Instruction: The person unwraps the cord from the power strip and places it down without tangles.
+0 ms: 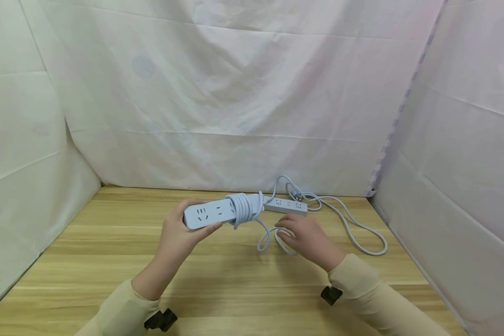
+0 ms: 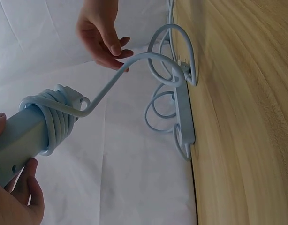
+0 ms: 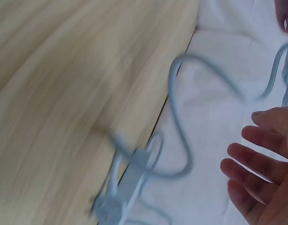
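My left hand (image 1: pixel 177 231) grips a white power strip (image 1: pixel 210 213) by one end and holds it raised over the table. Several turns of its white cord (image 1: pixel 242 208) are wound side by side around the strip's other end. From these coils a loose curly length of cord (image 2: pixel 106 89) hangs off toward my right hand (image 1: pixel 308 235). The fingers (image 3: pixel 252 157) of that hand are spread and loosely bent beside the loose cord, with nothing pinched between them.
Farther back, a second white power strip (image 1: pixel 287 206) lies on the wooden table (image 1: pixel 235 289). Its cord (image 1: pixel 361 224) loops out to the right, and a plug (image 3: pixel 109 208) lies by that strip. White cloth (image 1: pixel 235 93) hangs behind and at both sides.
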{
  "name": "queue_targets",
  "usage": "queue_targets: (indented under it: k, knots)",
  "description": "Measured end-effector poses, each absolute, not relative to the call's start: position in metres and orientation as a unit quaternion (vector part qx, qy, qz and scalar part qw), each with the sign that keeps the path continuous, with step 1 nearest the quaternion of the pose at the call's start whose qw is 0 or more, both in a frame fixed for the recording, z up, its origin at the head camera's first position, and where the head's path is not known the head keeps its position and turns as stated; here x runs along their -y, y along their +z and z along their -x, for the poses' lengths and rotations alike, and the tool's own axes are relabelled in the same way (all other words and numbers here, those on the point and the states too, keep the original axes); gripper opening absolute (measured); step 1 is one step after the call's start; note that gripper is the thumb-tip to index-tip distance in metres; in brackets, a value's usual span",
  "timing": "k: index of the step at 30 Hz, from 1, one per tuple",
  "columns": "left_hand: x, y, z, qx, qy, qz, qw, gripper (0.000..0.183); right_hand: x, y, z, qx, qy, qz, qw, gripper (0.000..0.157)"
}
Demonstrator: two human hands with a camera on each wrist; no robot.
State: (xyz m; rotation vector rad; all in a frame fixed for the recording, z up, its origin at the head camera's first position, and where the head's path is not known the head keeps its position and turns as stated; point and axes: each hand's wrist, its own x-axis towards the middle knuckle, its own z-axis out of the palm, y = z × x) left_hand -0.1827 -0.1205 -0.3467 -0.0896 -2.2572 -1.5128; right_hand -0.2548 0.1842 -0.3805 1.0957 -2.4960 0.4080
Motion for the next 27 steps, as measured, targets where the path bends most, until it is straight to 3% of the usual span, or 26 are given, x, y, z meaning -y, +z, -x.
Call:
queue_targets:
  k: [9, 18, 27]
  knots:
    - [0.112, -0.345, 0.181, 0.786, -0.575, 0.023, 0.227, 0.056, -0.152, -0.372, 0.234, 0.836, 0.229, -0.432, 0.25, 0.022]
    - [0.099, -0.344, 0.179, 0.739, -0.619, 0.038, 0.265, 0.054, -0.122, -0.366, 0.226, 0.835, 0.348, -0.39, 0.172, 0.044]
    - [0.089, -0.344, 0.174, 0.689, -0.66, 0.061, 0.293, 0.051, -0.103, -0.363, 0.22, 0.844, 0.4, -0.326, 0.145, 0.044]
